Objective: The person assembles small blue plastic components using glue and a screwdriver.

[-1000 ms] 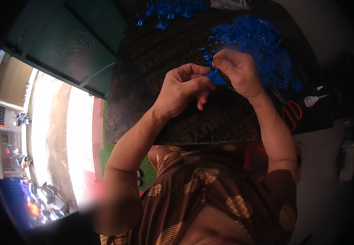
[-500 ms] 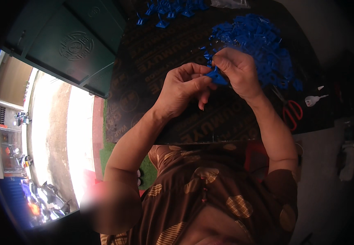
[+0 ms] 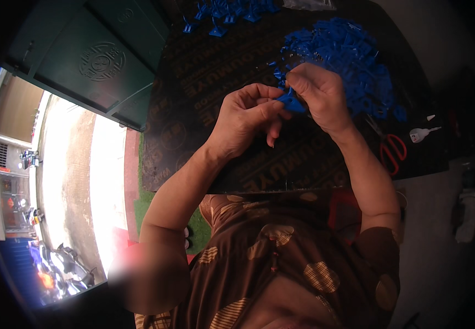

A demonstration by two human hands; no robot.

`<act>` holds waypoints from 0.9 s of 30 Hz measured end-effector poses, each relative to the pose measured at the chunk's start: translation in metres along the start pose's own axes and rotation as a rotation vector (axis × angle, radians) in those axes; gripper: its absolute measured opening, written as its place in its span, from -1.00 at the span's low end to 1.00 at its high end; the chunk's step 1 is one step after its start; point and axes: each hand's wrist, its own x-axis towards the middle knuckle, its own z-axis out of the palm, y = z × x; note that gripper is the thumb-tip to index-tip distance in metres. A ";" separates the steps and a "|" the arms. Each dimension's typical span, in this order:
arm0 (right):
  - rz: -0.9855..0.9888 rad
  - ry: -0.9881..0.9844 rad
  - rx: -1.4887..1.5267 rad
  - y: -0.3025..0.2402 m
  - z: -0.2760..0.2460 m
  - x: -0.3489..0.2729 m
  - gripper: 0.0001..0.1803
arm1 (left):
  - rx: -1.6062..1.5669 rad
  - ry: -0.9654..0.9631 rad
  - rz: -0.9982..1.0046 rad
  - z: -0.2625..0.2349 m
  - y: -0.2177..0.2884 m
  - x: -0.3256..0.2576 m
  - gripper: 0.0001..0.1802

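Between the thumb and fingers of my left hand is a small blue plastic piece with a flat base. My right hand is closed in a pinch just above it, at the piece's upper end; whatever lies between those fingertips is too small and hidden to name. Just beyond my hands spreads a heap of loose blue plastic parts. Several blue pieces with flat bases and upright stems stand at the table's far left.
The dark printed tabletop lies under my hands. Right of my right forearm are red-handled scissors and a small white bottle with a thin tip. A clear plastic bag rests at the far edge. A green metal door stands left.
Both hands keep almost the same place. The blue piece has tilted slightly in my left fingers, and my right fingertips have shifted a little at its top.
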 end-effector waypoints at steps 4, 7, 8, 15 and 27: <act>0.043 -0.002 0.045 -0.002 0.000 -0.001 -0.78 | 0.000 -0.002 0.018 0.001 0.000 -0.001 -0.70; 0.072 0.007 0.050 -0.003 0.000 0.000 -0.79 | -0.005 -0.003 0.033 -0.001 -0.001 0.000 -0.65; 0.073 0.007 0.051 -0.004 0.000 0.001 -0.79 | -0.005 -0.003 0.032 -0.001 0.000 0.000 -0.65; -0.014 0.003 -0.093 -0.007 -0.004 0.004 -0.78 | 0.003 -0.008 0.055 0.000 0.000 0.002 -0.50; -0.106 -0.016 -0.198 -0.003 -0.004 0.004 -0.74 | 0.019 -0.009 0.036 0.001 0.001 0.001 -0.47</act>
